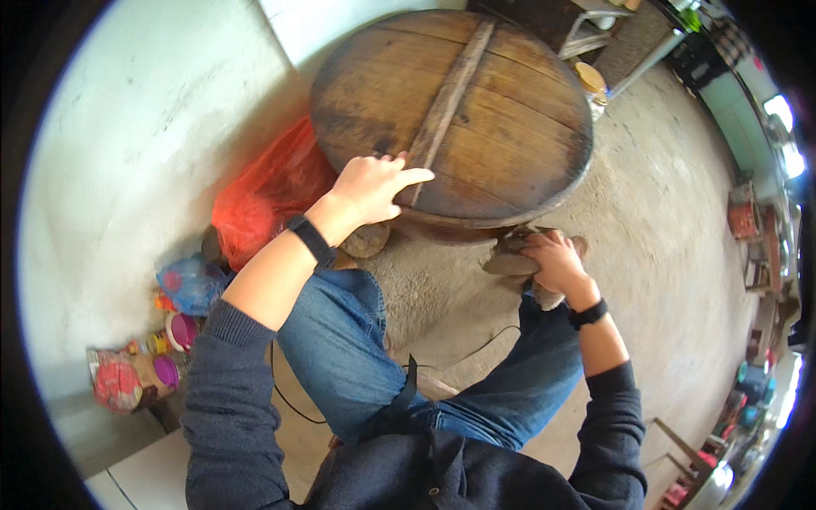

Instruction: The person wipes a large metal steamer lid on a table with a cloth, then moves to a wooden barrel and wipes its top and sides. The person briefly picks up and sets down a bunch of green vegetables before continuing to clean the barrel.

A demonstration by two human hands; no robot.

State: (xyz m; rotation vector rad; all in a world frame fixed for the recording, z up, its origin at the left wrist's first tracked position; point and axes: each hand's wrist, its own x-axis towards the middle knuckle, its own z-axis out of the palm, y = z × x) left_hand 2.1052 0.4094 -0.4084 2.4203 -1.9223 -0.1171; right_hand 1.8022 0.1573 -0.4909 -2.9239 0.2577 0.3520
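A large round wooden plank lid lies in front of me, dark with stains along its rim. A straight wooden bar crosses it. My left hand is over the lid's near left edge, fingers apart, with the index finger by the near end of the bar; whether it presses on the wood I cannot tell. Just below the lid's near right rim, my right hand grips a grey-brown rag beside my right lower leg. What lies under the hand is partly hidden.
A red plastic bag stands between the wall and the lid. Left of my leg are a blue bag and jars with purple lids. A log end sits below the lid. A thin cable crosses the concrete floor.
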